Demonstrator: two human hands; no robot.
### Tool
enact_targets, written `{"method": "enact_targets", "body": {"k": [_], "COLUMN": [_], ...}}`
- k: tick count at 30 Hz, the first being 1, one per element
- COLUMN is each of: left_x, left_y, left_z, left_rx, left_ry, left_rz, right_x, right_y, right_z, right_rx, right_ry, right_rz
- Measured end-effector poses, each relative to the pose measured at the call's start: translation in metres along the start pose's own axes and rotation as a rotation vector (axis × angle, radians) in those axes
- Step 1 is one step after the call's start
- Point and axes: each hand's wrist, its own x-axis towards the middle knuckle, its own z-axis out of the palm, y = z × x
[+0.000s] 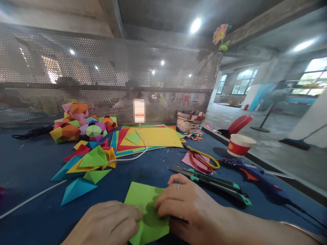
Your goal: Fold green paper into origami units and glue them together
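A light green sheet of paper [149, 204] with crease lines lies on the blue table in front of me. My left hand [112, 217] has its fingers curled together at the paper's left side, gripping it. From the right, my right hand [185, 199], with a ring on one finger, holds the paper with bent fingers; its thumb is mostly hidden. Just beyond that hand lies a box cutter [217, 183] with a green and black handle. Folded paper pieces in blue [78, 191], green [95, 156] and yellow are piled to the left.
Stacked coloured paper [158, 136] lies at the back, near a phone [139, 110] with a white cable. Folded paper balls [94, 131] sit left. Scissors [204, 160], a glue gun [255, 177], a paper cup [240, 144] and a basket [190, 120] stand or lie right. A perforated screen [158, 75] rises behind.
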Motion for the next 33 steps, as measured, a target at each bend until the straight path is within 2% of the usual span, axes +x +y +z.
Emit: {"method": "enact_targets", "body": {"k": [3,5,11,14,17,22,27,33], "left_x": [-0.004,-0.007,-0.014,-0.015,-0.013,-0.012,-0.022,-0.033], "left_y": [0.003,0.004,0.002,0.003,0.005,0.008,0.010,0.011], "left_z": [0.003,0.005,0.003,0.003,0.002,-0.003,-0.005,0.001], "left_rx": [-0.036,-0.088,-0.189,-0.256,-0.316,-0.321,-0.335,-0.314], "left_ry": [0.066,0.068,-0.094,-0.097,-0.070,-0.096,-0.092,-0.089], "left_rz": [0.004,0.021,0.027,0.011,0.017,0.000,-0.024,-0.054], "right_x": [0.003,0.004,0.011,0.014,0.015,0.013,0.011,0.010], "right_y": [0.005,0.010,0.017,0.018,0.019,0.016,0.003,-0.007], "right_z": [-0.003,-0.006,-0.015,-0.019,-0.021,-0.014,-0.003,0.004], "right_rx": [0.119,0.209,0.432,0.505,0.551,0.531,0.350,0.204], "right_ry": [-0.007,-0.032,-0.143,-0.228,-0.253,-0.198,-0.095,-0.091], "right_rz": [0.017,0.045,0.125,0.139,0.157,0.198,0.360,0.421]}}
